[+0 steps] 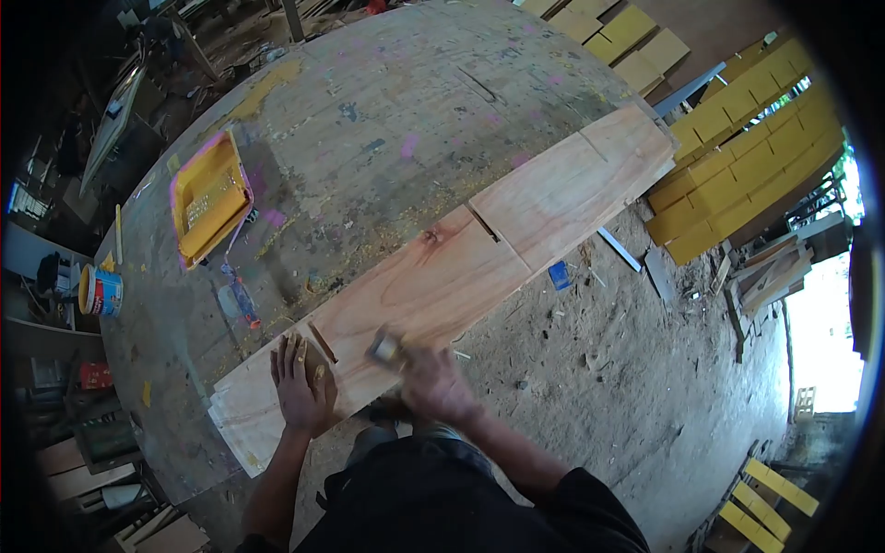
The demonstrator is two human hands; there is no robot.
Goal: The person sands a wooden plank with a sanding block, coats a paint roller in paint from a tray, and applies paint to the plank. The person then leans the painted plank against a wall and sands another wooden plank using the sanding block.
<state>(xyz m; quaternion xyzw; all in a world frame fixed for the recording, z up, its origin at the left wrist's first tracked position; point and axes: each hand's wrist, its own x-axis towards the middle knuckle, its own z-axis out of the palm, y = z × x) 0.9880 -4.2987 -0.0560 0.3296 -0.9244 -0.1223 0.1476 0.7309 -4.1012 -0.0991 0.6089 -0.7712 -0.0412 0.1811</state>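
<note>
A long bare wooden board with narrow slots cut across it lies diagonally along the near edge of the paint-spotted table. My left hand rests flat on the board's lower left part, fingers stretched out and smeared with yellow. My right hand is closed around a small grey block-like piece at the board's near edge. Motion blur hides what kind of piece it is. One slot lies between the two hands.
A yellow paint tray sits on the table at left, beside a blue-handled tool. A paint bucket stands at the left edge. Yellow-painted boards lean at right. Wood scraps lie on the dirt floor.
</note>
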